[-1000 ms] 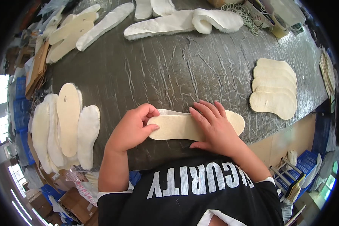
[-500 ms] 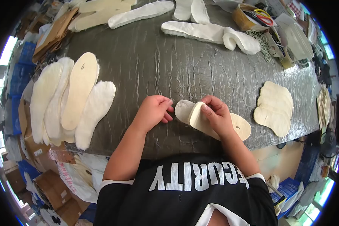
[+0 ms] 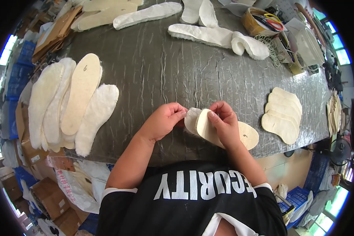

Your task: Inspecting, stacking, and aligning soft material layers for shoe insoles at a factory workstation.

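Observation:
My right hand (image 3: 226, 124) is closed round a cream insole (image 3: 248, 135), its front part folded back between thumb and fingers. White fleece (image 3: 191, 120) shows at the insole's left end. There my left hand (image 3: 167, 122) pinches at the fleece edge with thumb and forefinger; a loose bit between the tips would be too small to make out. To the left lies a fanned pile of fleece insoles (image 3: 96, 118), one with its smooth cream side (image 3: 82, 92) up. Several cream insoles (image 3: 281, 122) overlap in a stack to the right.
A dark, wrinkled sheet covers the table (image 3: 145, 74). More fleece insoles (image 3: 200, 33) lie along its far side. At the far right stand a round tub of tools (image 3: 259, 21), a coil of pale cord (image 3: 269, 49) and a clear plastic container (image 3: 308, 43). Brown cardboard (image 3: 55, 35) lies far left.
My left hand has moved right, from just apart to the fleece end of the insole, its fingers drawing together. My right hand keeps its hold. The view has shifted slightly.

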Demonstrator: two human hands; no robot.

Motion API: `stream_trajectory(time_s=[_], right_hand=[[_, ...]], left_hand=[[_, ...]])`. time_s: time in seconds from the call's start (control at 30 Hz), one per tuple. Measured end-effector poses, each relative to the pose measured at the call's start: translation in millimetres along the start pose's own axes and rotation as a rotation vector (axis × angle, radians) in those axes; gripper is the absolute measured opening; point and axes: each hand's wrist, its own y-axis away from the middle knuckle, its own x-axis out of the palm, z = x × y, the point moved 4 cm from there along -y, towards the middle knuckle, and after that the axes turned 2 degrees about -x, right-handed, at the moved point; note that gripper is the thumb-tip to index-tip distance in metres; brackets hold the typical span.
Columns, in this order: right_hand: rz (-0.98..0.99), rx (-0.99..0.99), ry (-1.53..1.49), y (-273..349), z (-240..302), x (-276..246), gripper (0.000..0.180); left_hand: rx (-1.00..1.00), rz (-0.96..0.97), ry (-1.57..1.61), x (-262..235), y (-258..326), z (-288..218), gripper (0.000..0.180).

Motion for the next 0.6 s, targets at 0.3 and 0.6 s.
stream_trajectory(time_s=[0.3,0.6], right_hand=[[-0.036,0.002,-0.078,3.1,-1.2,-0.1,0.010],[-0.053,0.005,-0.071,3.7,-2.3,0.7,0.010]], left_hand=[[-0.017,0.072,0.165,11.7,-4.5,4.1,0.020],[0.021,0.028,0.173,21.3,-1.0,-4.1,0.017]])
